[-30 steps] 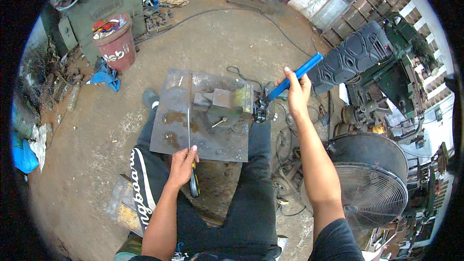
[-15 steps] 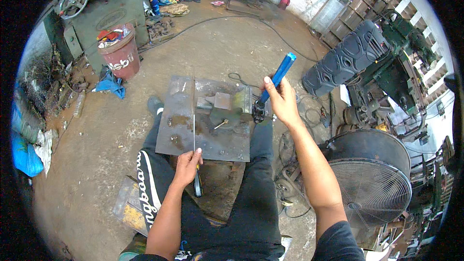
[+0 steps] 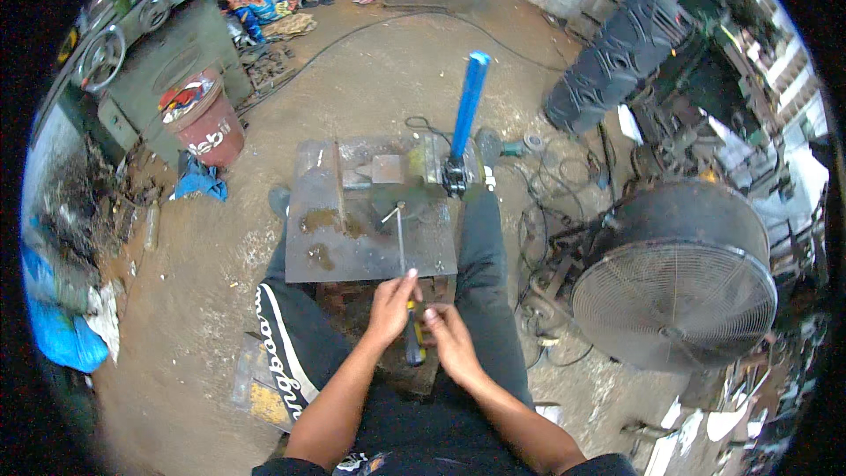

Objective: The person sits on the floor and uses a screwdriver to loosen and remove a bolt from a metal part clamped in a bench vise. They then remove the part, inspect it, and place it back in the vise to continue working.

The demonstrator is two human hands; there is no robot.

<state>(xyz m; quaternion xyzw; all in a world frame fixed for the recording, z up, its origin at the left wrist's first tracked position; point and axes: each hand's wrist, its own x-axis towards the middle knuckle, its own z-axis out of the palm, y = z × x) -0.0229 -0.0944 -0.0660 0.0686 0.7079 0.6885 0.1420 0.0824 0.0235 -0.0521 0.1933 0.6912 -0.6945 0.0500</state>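
My left hand (image 3: pixel 392 307) is closed around a screwdriver (image 3: pixel 415 345) with a black and yellow handle. Its long thin shaft points away over the near edge of a steel plate (image 3: pixel 379 251). Close beside the handle, my right hand (image 3: pixel 451 342) has its fingers loosely bent and apart; whether they touch the handle is unclear. A bench vise (image 3: pixel 401 178) is mounted on the plate, with a small T-shaped metal piece (image 3: pixel 394 211) in front of it. At the vise's right end a blue bar (image 3: pixel 471 106) stands nearly upright on a black fitting (image 3: pixel 455 178).
A large round fan (image 3: pixel 674 308) stands to the right, with cables (image 3: pixel 546 211) on the floor beside it. Beyond lies a big dark moulded case (image 3: pixel 617 57). A reddish bucket (image 3: pixel 207 128) stands left, before a green machine (image 3: pixel 176 70). My legs flank the plate.
My right hand has let go of the blue bar and come down beside the screwdriver handle. The bar now stands by itself. My left hand has shifted right with the screwdriver.
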